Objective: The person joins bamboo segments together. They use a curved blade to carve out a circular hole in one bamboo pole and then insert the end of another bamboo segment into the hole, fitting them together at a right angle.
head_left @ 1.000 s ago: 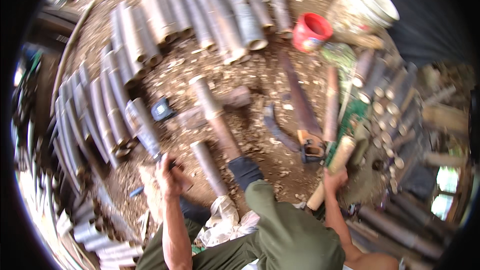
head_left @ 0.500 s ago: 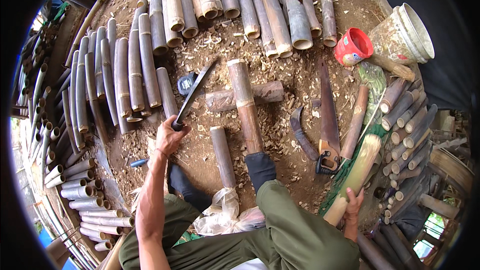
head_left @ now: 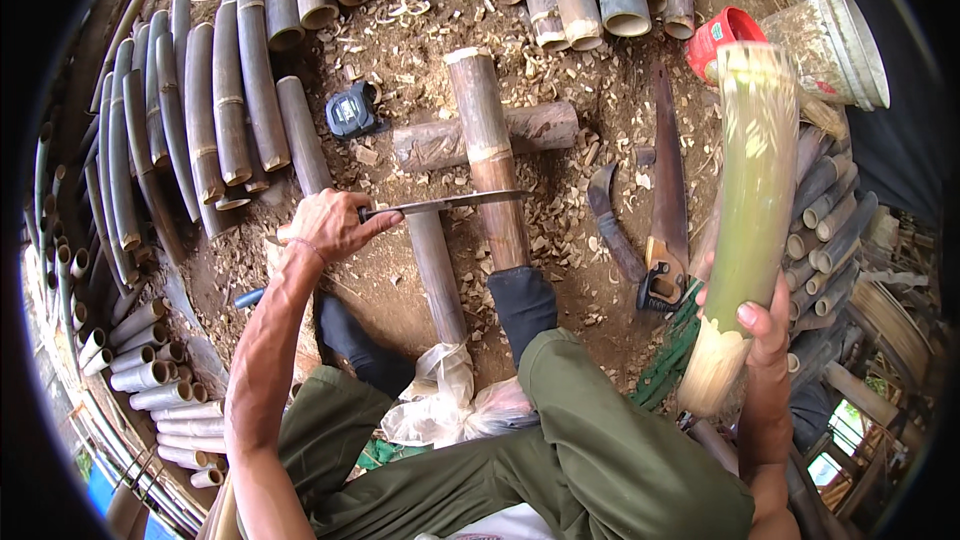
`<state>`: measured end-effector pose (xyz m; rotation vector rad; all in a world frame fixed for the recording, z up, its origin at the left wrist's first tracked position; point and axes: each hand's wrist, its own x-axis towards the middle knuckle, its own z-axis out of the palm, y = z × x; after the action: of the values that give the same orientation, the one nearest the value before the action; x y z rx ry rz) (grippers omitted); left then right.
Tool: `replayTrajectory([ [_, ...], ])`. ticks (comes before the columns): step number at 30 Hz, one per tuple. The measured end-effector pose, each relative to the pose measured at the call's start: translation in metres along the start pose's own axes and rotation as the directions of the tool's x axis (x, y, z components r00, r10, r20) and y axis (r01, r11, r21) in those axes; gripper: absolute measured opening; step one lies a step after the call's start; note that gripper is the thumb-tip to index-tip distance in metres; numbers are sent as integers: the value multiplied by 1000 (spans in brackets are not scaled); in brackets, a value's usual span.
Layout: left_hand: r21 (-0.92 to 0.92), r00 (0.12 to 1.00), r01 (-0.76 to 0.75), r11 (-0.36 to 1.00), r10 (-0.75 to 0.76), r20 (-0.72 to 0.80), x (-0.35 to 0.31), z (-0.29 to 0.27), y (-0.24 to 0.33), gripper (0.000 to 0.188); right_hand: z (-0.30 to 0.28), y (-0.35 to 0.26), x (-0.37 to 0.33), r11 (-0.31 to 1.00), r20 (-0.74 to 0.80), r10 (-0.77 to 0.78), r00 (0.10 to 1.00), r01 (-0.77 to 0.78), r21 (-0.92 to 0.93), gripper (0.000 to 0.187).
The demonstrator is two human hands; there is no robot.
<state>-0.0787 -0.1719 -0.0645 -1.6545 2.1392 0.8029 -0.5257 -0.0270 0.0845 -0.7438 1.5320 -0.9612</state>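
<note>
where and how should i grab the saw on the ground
Probably best by its handle, coming from the near side: the saw lies with that end toward the picture's lower edge, its blade pointing away, and the handle has an opening to grip through.

Knife [head_left: 450, 203] over bamboo tube [head_left: 486, 145], tube across log [head_left: 545, 129]; tape measure [head_left: 352, 111] left; sickle [head_left: 613, 230], saw [head_left: 669, 205], bucket [head_left: 822, 45] right.

Dirt floor [head_left: 385, 258], bamboo tubes [head_left: 262, 70], saw [head_left: 671, 175]

Your L hand [head_left: 332, 227] is curled tight, L forearm [head_left: 262, 370] stretched fwd; your R hand [head_left: 767, 332] grips w/ thumb [head_left: 748, 315] in front.
</note>
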Motion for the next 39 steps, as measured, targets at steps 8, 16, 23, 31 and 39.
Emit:
replayTrajectory([
  [8,-40,1000,-15,999,15,-12,-1,8,0,74,30,-21,25,980,187,-159,969,177,-88,82],
  [16,-43,1000,21,999,-21,6,-6,12,-3,71,63,-27,34,978,245,-150,958,180,-104,104],
  [23,-49,999,7,999,-10,-51,-10,27,-9,67,84,24,62,658,404,-537,741,667,-349,105],
  [31,-3,991,92,996,-91,93,0,22,-5,64,95,-12,101,399,437,-607,664,730,-554,86],
  [39,22,996,-18,1000,16,85,4,26,-11,62,75,61,81,237,492,-93,866,499,-834,101],
])
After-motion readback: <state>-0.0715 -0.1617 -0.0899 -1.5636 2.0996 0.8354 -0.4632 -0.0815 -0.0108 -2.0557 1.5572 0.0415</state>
